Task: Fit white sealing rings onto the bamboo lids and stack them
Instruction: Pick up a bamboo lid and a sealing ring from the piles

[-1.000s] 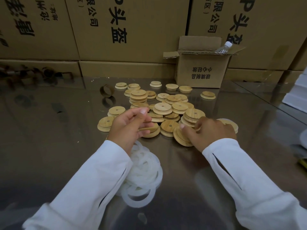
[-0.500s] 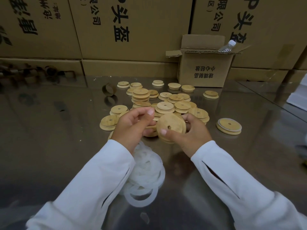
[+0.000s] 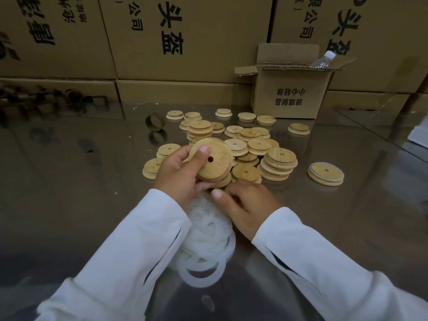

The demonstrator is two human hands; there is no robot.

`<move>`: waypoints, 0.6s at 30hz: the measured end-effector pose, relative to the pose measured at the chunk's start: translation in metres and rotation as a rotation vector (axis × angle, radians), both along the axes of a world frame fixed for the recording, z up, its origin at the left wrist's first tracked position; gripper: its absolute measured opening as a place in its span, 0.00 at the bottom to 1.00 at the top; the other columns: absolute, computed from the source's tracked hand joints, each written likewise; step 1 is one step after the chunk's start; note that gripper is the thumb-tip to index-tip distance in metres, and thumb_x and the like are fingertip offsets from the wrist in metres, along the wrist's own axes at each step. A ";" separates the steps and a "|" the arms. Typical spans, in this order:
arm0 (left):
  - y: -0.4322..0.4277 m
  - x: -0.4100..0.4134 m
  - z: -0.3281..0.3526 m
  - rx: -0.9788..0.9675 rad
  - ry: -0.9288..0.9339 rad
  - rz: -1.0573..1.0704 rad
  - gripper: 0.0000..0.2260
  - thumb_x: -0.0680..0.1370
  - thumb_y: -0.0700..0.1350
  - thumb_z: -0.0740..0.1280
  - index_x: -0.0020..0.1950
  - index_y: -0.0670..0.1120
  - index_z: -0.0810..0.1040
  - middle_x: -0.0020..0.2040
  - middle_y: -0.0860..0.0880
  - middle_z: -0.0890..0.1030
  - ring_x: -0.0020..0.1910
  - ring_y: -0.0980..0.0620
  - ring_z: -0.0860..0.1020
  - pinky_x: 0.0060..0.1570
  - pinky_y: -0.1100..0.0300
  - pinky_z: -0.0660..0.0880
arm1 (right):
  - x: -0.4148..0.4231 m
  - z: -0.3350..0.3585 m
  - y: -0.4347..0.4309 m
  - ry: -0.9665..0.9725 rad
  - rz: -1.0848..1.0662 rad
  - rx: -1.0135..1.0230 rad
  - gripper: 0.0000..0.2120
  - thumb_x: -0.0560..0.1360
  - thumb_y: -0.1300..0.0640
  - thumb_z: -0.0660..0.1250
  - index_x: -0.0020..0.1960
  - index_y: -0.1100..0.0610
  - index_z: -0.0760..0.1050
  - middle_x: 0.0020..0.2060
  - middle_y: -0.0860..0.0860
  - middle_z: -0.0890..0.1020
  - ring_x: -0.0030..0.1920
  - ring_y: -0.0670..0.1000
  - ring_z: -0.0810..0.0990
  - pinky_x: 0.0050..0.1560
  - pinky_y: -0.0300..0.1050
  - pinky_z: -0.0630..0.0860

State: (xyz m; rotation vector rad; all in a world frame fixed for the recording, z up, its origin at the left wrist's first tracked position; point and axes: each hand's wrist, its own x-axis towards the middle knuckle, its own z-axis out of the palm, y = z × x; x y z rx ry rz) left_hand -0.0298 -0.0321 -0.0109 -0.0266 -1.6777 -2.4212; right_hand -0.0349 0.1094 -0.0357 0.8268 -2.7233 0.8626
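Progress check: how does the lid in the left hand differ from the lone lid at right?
The held lid is tilted in the left hand; the lone lid lies flat on the table. The lone lid shows a white ring at its rim; the held lid shows none. Both are round bamboo with centre holes.

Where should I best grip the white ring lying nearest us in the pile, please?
Pinch the white ring at its near arc from our side, one fingertip inside the open centre: it lies flat and thin on the steel table, its far arc meeting the pile of rings, the near arc free.
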 end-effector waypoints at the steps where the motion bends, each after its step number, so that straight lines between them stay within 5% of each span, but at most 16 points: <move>1: -0.001 0.000 0.001 0.001 0.000 0.002 0.07 0.76 0.45 0.64 0.46 0.42 0.77 0.42 0.43 0.82 0.40 0.48 0.83 0.33 0.59 0.80 | 0.001 -0.001 -0.001 -0.012 0.027 0.026 0.15 0.72 0.38 0.58 0.33 0.46 0.68 0.32 0.43 0.72 0.36 0.46 0.72 0.39 0.46 0.72; 9: 0.001 0.003 0.003 -0.005 0.037 -0.030 0.09 0.76 0.48 0.63 0.49 0.43 0.76 0.42 0.42 0.83 0.38 0.42 0.83 0.33 0.59 0.80 | -0.001 0.004 0.000 -0.238 0.040 -0.192 0.10 0.68 0.53 0.73 0.31 0.49 0.74 0.29 0.43 0.76 0.31 0.41 0.73 0.35 0.31 0.71; 18: 0.001 0.005 0.004 0.034 -0.052 -0.026 0.14 0.76 0.51 0.62 0.55 0.44 0.78 0.49 0.40 0.82 0.41 0.47 0.83 0.33 0.59 0.79 | -0.001 0.034 0.012 -0.301 0.181 -0.936 0.05 0.62 0.54 0.71 0.33 0.56 0.78 0.26 0.45 0.80 0.28 0.41 0.76 0.33 0.32 0.73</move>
